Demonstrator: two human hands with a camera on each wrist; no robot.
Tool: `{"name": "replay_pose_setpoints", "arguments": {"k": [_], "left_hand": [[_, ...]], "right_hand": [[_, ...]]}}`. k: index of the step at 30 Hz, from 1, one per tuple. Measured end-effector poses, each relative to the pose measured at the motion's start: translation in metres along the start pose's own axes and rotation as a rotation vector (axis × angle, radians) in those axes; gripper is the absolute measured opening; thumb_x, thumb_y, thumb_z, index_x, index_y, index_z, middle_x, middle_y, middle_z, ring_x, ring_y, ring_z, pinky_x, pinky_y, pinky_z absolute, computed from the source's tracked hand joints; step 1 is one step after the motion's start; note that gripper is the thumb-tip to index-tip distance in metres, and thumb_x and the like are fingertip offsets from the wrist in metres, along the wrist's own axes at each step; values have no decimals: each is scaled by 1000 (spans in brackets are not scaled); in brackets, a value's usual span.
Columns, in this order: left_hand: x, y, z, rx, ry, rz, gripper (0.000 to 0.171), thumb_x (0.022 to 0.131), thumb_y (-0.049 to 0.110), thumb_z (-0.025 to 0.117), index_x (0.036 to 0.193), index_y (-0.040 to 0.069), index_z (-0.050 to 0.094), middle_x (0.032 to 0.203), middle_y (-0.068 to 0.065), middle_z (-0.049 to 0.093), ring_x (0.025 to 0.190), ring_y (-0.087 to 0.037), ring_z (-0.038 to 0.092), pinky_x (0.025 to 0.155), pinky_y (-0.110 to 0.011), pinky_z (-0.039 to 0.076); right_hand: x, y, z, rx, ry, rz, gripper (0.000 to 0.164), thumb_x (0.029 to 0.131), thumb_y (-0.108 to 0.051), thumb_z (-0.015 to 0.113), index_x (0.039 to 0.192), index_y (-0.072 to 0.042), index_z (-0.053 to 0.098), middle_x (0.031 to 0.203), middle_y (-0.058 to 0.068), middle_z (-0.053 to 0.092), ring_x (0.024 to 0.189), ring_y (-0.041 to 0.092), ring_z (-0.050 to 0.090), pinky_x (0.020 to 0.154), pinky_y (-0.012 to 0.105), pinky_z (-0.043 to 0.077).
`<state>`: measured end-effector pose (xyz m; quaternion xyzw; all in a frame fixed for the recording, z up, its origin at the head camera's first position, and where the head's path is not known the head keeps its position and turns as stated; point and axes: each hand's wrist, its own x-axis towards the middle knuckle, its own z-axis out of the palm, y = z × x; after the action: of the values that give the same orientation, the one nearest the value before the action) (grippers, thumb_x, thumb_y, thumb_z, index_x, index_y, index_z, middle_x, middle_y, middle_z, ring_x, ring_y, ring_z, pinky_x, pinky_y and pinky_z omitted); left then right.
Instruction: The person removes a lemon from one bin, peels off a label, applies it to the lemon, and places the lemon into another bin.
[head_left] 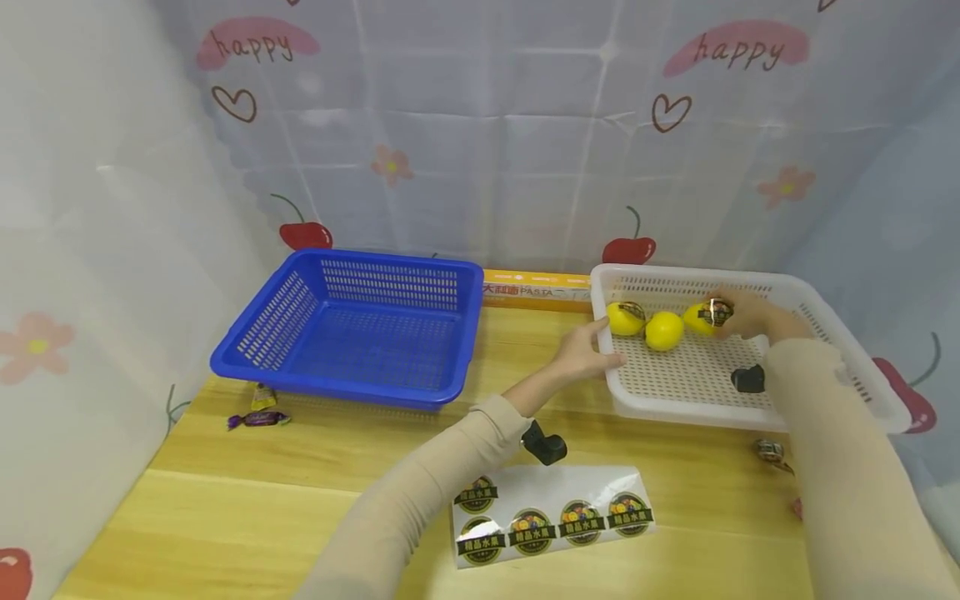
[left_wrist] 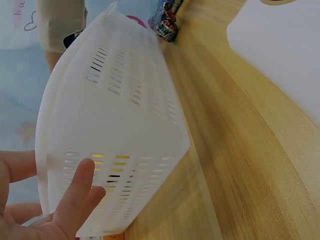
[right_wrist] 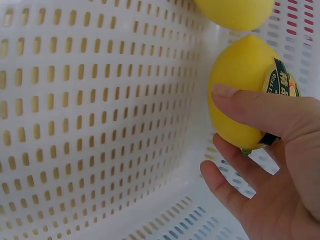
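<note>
In the white basket (head_left: 682, 408) at the right, my right hand (head_left: 738, 312) holds a lemon (right_wrist: 240, 75) with its thumb across the fruit. A dark round fruit label (right_wrist: 280, 85) shows on that lemon. Two more lemons lie to its left: a plain-looking one (head_left: 664, 332) and, against the basket's left wall, another (head_left: 621, 320) with a label. My left hand (head_left: 581, 350) grips the basket's left rim, with fingers on both sides of the wall in the left wrist view. In front lies a white sheet of round fruit stickers (head_left: 555, 475), partly hidden by my left sleeve.
A blue basket (head_left: 345, 392) with nothing in it stands at the left. Wrapped candies (head_left: 258, 419) lie before it, and another wrapped candy (head_left: 768, 451) lies before the white basket. A pasta box (head_left: 536, 292) sits at the back between the baskets. Printed curtains surround the table.
</note>
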<state>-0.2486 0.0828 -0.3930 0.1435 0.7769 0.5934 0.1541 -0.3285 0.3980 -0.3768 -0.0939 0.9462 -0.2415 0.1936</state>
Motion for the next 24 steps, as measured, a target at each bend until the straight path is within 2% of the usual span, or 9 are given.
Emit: {"name": "replay_pose_setpoints", "arguments": {"k": [5,9,12,15,18,24], "left_hand": [[0,-1,0,-23,-3,-5,72,82,4,71,144,4,35,129,-23,51,81,-27,68,68,-39,57],[1,0,-1,-41,2,-9,72,82,3,71,144,3,35,125,-23,53,78,-27,68,68,-42,56],[1,1,0,-46,-5,-4,72,82,2,70,144,3,34,125,-23,53,79,-27,68,67,-40,57],[0,1,1,-41,-6,-5,72,83,3,70,145,3,34,126,-23,52,80,-26,68,66,-38,57],[-1,1,1,-38,-3,-12,72,82,3,71,145,4,35,127,-22,52,80,-24,67,65,-36,57],[0,1,0,-48,-5,-19,72,83,3,71,145,5,34,130,-22,50,80,-24,67,64,-34,57]], "right_hand": [[11,8,8,-14,6,32,84,72,-8,77,138,5,28,134,39,26,109,55,41,79,58,47],[17,12,12,-75,67,36,85,68,-8,79,134,7,29,130,40,30,112,58,37,89,67,36],[13,16,13,-108,126,67,84,68,-8,79,132,9,27,128,41,31,114,59,33,95,69,28],[7,18,13,-105,155,109,87,69,-9,79,133,11,24,127,41,31,114,58,32,96,68,28],[3,15,14,-93,158,133,91,69,-11,81,135,12,22,128,41,29,116,58,30,98,68,25],[-1,5,15,-123,136,101,91,67,-5,81,135,13,25,132,41,27,118,58,28,100,67,22]]}}
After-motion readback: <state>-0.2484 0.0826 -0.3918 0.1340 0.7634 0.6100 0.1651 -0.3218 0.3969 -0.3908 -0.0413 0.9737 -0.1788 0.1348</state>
